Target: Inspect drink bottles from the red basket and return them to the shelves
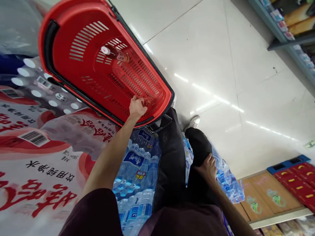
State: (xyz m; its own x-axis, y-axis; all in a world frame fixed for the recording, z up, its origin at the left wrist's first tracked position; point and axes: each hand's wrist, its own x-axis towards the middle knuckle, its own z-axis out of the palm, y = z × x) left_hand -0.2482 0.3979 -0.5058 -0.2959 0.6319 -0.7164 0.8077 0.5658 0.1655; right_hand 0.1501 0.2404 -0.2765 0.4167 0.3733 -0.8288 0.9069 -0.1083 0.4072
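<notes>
The red basket [76, 73] is open from above, with room left of the capped bottle [113, 54] lying inside. The left hand [137, 107] takes up space at its near right end. Along the near left side, the black-edged rim [83, 97] (packed close with wrapped water bottles [49, 141]) blocks a low approach. Dark-trousered legs [171, 154] stand nearer; right of the basket, bare floor [197, 42] stretches toward the shelf [267, 23].

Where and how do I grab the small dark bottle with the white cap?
Probably grip around the bottle just below its cap, coming through the open top of the red slotted plastic basket: the bottle looks slim and round, nothing covers its cap, and walls surround it.
</notes>
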